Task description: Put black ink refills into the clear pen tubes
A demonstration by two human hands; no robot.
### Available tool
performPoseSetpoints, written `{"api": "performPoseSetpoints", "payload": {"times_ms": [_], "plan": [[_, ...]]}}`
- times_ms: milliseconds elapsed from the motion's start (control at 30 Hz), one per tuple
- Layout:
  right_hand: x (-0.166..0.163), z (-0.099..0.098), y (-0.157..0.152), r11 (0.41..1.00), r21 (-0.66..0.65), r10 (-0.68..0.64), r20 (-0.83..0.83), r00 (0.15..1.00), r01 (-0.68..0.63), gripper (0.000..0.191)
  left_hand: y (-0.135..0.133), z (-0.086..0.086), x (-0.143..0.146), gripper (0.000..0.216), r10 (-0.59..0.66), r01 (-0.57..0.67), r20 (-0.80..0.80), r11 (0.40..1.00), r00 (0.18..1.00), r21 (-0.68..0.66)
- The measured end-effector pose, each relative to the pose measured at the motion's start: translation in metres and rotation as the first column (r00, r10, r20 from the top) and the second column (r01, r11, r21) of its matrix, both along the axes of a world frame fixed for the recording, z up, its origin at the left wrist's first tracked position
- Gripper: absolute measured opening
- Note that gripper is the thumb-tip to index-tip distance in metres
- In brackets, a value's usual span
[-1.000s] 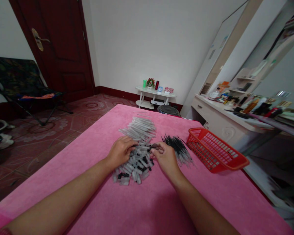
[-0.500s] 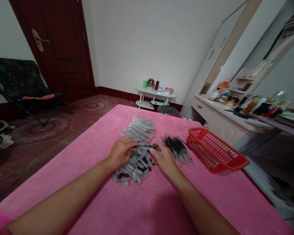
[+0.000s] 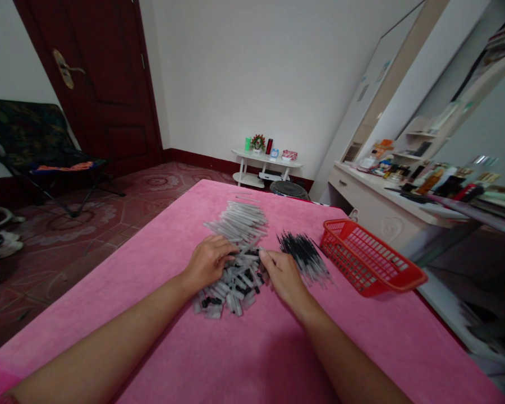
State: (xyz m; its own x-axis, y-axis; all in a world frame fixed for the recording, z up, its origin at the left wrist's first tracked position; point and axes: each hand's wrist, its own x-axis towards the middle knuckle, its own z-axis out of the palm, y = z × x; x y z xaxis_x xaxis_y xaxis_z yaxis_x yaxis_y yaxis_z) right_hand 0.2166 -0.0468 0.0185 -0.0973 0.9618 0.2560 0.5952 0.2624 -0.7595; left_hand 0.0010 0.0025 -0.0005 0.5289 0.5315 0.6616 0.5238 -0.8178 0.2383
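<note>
Saw at the far left a folding chair [image 3: 29,129] with a dark patterned cover, and next to it a dark red door [image 3: 88,56]. Came then to the pink-covered bench [image 3: 219,359], and found over it the left hand [image 3: 208,261], with bent fingers, at the upper left border of a heap of short clear and black pieces [image 3: 235,283]. Could not tell in these fingers a real grasp from a loose rest. Noticed the heap lying on the bench between both hands, mixed in direction, and just beyond it a group of long clear tubes [image 3: 239,221], almost parallel. Saw behind the bench a white stand [image 3: 267,159] with small objects [image 3: 258,143]. Met next the right hand [image 3: 283,272], at the right border of the heap, with the thumb near the first finger; could not tell, again, a grasp on a piece from a bare pinch. Observed to the right of this hand a bunch of thin dark rods [image 3: 303,255], and just beside them a red basket [image 3: 370,289] with lattice walls. Found at the far right a white cabinet [image 3: 370,193] with many bottles [image 3: 431,182] on top.
</note>
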Motion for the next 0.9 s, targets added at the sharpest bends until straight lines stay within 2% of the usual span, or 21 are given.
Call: {"api": "performPoseSetpoints", "payload": {"times_ms": [133,267,400,533,667,800,900], "plan": [[0.0,-0.0013,0.0011,1.0,0.024,-0.014,-0.021,1.0,0.014,0.025,0.0013,-0.0012,-0.0003,0.015,0.006,-0.006,0.013,1.0,1.0,-0.005],[-0.0014,-0.0016,0.0009,1.0,-0.014,0.019,-0.026,0.999,-0.02,0.039,0.0019,-0.0015,-0.0001,0.016,0.001,-0.001,0.003,1.0,1.0,-0.004],[-0.0015,-0.0022,0.001,1.0,0.012,0.003,-0.063,0.998,-0.002,0.025,0.0019,-0.0019,-0.0002,0.016,0.011,-0.011,0.005,1.0,1.0,0.004],[-0.0002,-0.0041,0.0016,1.0,-0.023,0.01,-0.034,0.999,-0.01,0.04,0.0022,-0.0026,-0.0007,0.016,-0.001,0.001,0.001,1.0,1.0,0.005],[0.0016,-0.0046,0.0027,1.0,0.002,-0.004,-0.066,0.998,0.004,0.028,0.0021,-0.0021,-0.001,0.016,0.009,-0.009,-0.004,1.0,1.0,-0.008],[0.0027,-0.0039,0.0034,0.999,-0.048,0.013,-0.065,0.998,-0.016,0.041,0.0006,-0.0006,-0.0005,0.015,-0.004,0.004,-0.023,1.0,1.0,-0.01],[0.002,-0.0036,0.0032,1.0,-0.022,0.008,-0.047,0.999,-0.009,0.035,-0.0008,0.0007,0.0001,0.015,-0.003,0.003,-0.026,1.0,1.0,-0.004]]}}
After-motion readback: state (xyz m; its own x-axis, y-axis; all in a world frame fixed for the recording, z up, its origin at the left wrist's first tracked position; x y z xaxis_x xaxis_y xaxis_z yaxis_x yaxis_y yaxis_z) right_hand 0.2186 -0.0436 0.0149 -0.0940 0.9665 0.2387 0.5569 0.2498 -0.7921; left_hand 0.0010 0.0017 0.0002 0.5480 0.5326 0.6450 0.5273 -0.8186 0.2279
